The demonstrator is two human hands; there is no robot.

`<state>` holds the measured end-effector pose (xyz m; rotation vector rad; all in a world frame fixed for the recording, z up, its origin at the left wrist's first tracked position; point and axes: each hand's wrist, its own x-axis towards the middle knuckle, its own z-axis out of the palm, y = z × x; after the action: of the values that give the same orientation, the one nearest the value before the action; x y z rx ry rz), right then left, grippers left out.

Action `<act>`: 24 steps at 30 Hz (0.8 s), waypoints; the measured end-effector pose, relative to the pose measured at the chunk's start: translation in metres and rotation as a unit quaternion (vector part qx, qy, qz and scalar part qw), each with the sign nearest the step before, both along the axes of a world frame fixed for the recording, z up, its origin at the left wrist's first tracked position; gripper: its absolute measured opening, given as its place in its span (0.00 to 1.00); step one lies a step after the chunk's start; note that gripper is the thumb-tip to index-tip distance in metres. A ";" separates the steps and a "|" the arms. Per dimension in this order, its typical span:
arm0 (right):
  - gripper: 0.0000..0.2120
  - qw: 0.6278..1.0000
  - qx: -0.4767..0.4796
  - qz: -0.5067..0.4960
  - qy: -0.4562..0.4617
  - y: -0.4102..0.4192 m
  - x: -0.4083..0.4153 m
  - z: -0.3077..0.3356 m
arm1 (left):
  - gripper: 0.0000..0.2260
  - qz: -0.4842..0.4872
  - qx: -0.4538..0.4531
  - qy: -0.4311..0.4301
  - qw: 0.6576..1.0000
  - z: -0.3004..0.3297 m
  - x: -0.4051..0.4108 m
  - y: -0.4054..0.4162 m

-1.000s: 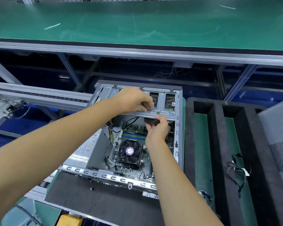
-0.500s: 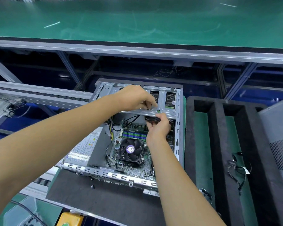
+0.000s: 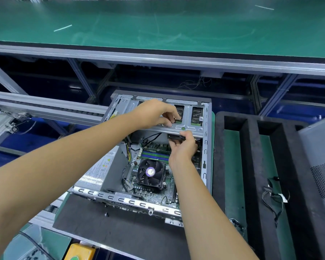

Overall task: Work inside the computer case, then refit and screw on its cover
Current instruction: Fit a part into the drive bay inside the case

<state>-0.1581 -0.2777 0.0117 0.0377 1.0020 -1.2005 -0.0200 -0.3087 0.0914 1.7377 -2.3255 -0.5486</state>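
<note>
Head view. Computer case (image 3: 206, 147) lies on its side with the cover off, open side up, on a dark mat (image 3: 111, 228) at the near edge of the bench; bare grey stamped steel, the near rim punched with a row of small slots. Inside: green motherboard (image 3: 169, 186) with a square black cooler fan (image 3: 150, 172), purple round sticker at its hub, and green and blue memory slots just beyond the fan. A grey power supply (image 3: 101, 166) with a white printed label fills the left part. Across the far end runs a metal drive cage (image 3: 191, 117), flat sheet with rectangular cutouts. Left hand (image 3: 156, 114) rests on top of the cage, fingers curled down and pinching at the edge of a cutout; what they pinch is too small to tell. Right hand (image 3: 183, 149) reaches up under the cage lip, thumb and fingers clamped on a small black connector block (image 3: 174, 136). Just right of the case, a black foam tray (image 3: 251, 166) with long parallel channels, green floor showing in them; a loose bundle of thin black cable (image 3: 274, 197) lies in the right channel. At far right, a grey perforated metal panel (image 3: 323, 177), leaning. Beyond, a green-topped belt (image 3: 158, 25) on an aluminium frame.
</note>
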 end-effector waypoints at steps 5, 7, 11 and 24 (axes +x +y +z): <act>0.15 1.000 0.002 -0.007 -0.006 0.000 0.000 0.001 | 0.14 0.010 -0.028 -0.023 0.999 -0.002 -0.003 0.003; 0.15 1.000 0.002 -0.008 -0.006 0.000 0.000 0.001 | 0.15 0.007 -0.025 -0.031 0.999 0.000 -0.004 0.001; 0.15 1.000 0.000 -0.003 -0.005 0.000 0.000 0.001 | 0.18 0.007 -0.019 -0.041 0.999 0.001 -0.003 0.000; 0.14 1.000 -0.003 -0.002 -0.010 0.001 -0.001 0.001 | 0.15 0.244 -0.163 0.021 0.956 -0.008 0.014 0.042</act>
<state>-0.1588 -0.2768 0.0126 0.0477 0.9807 -1.2047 -0.0056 -0.2666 0.0835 1.9958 -1.7298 -0.1041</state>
